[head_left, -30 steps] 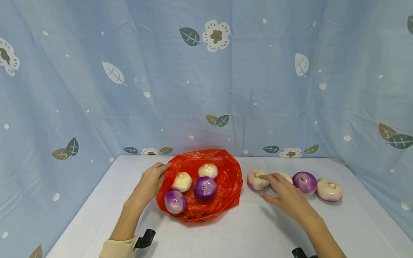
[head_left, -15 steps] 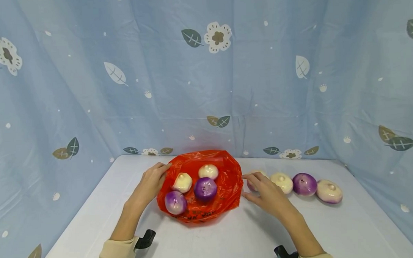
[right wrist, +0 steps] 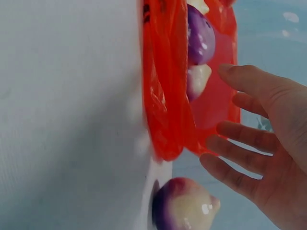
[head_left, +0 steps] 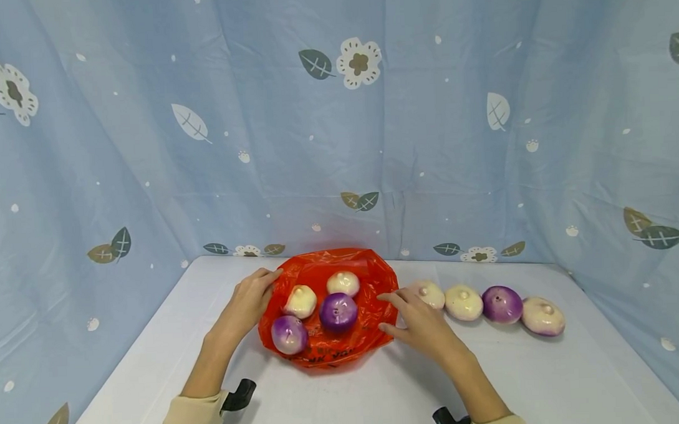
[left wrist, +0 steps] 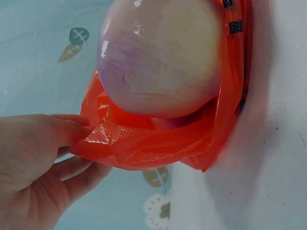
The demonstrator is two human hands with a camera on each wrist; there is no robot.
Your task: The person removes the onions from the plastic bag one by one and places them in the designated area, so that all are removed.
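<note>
A red plastic bag (head_left: 372,332) lies with its mouth open, holding several purple and whitish onions, among them a purple one (head_left: 338,312) and a pale one (head_left: 300,301). At its left rim, my left hand (head_left: 247,309) pinches the plastic between thumb and fingers; the left wrist view has this hand (left wrist: 43,167) beside a large pale onion (left wrist: 158,57). My right hand (head_left: 424,327) is at the bag's right rim, fingers spread and nothing held. In the right wrist view this hand (right wrist: 268,139) is by the bag opening; contact is unclear.
Right of the bag, a row of onions stands on the white table (head_left: 547,379): a pale one (head_left: 430,293) partly behind my right hand, another pale one (head_left: 464,302), a purple one (head_left: 502,305) and a whitish one (head_left: 543,316). A blue patterned curtain (head_left: 292,145) hangs behind.
My right hand has moved left from above the onion row to the bag's right rim, uncovering onions behind it. My left hand has stayed at the left rim.
</note>
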